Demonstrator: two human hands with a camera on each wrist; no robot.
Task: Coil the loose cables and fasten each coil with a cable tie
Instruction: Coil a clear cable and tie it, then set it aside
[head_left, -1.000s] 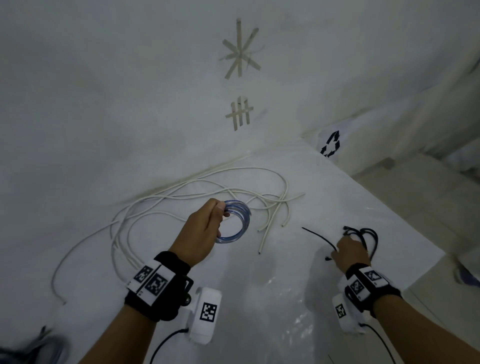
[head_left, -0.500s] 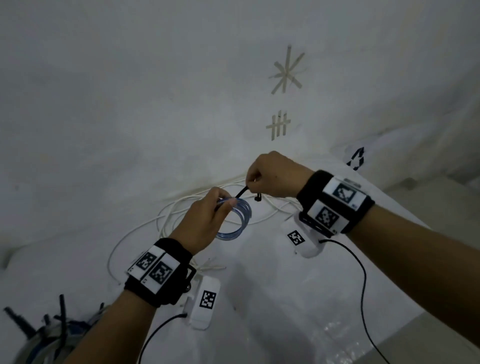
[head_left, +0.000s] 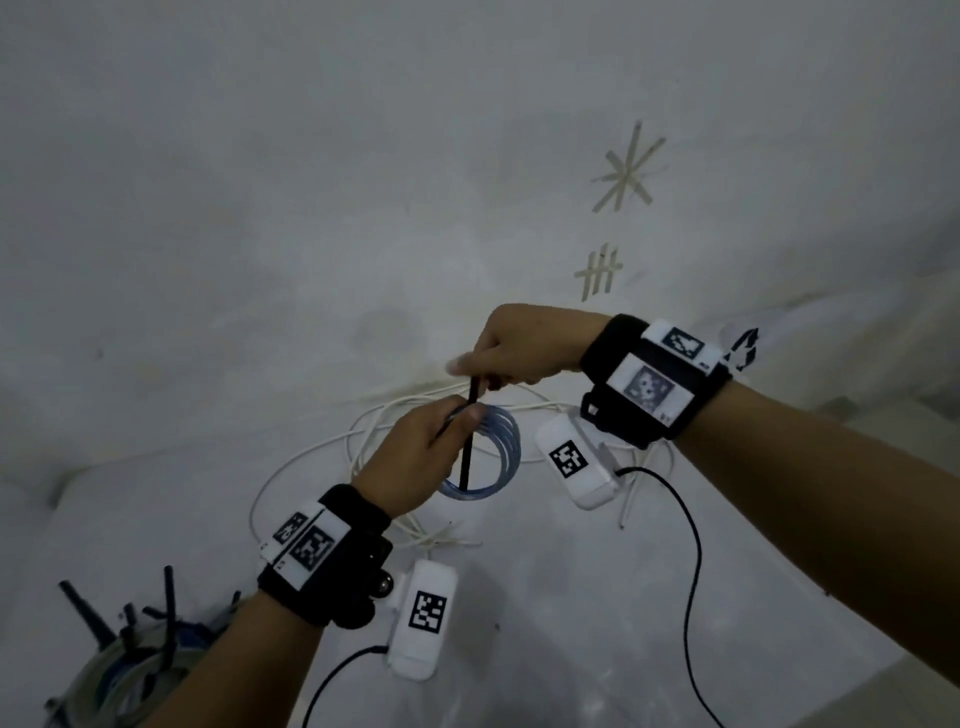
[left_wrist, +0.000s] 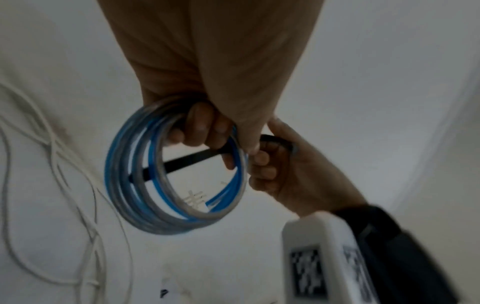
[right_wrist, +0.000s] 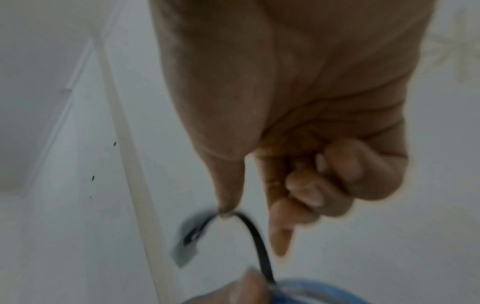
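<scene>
Fingers (left_wrist: 205, 125) of the left hand (head_left: 415, 462) curl round the top of the blue cable coil (head_left: 498, 457), held up above the loose white cable (head_left: 311, 457). Beside the coil, the right hand (head_left: 519, 345) pinches a black cable tie (head_left: 467, 441) threaded through its ring. Springy and light, the coil probably wants gripping where the loops bunch; the thin, slick tie, near its head.

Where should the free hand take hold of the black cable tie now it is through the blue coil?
Probably the tail of the cable tie that spans the blue coil's opening, taken from the open side. The right hand pinches its other end; the left hand holds the coil.
</scene>
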